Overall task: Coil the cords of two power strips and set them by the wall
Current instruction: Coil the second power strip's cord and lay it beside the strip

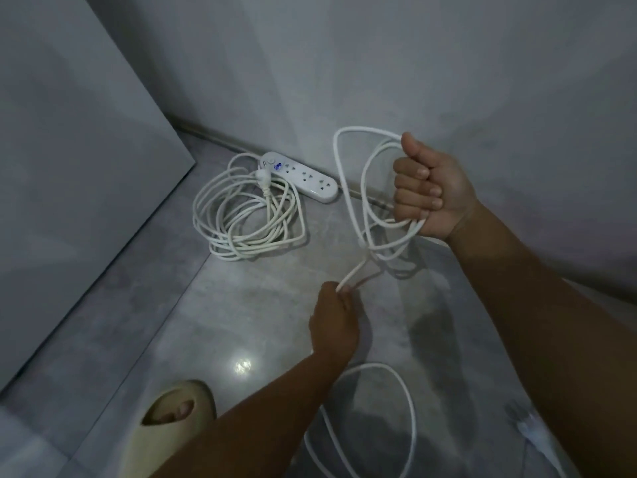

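Observation:
A white power strip (300,176) lies on the floor against the wall, its cord (241,215) coiled in a loose pile beside it with the plug on top. My right hand (431,188) grips several loops of a second white cord (348,188), held up in the air. My left hand (336,322) pinches a stretch of that same cord lower down. The rest of this cord (410,401) trails in a loop on the floor beneath my arms. Its power strip (532,432) shows blurred at the lower right.
The grey wall (379,63) runs behind the strip, with a baseboard at its foot. A large grey panel (69,167) stands on the left. My foot in a pale slipper (172,419) rests on the glossy tiled floor (224,322).

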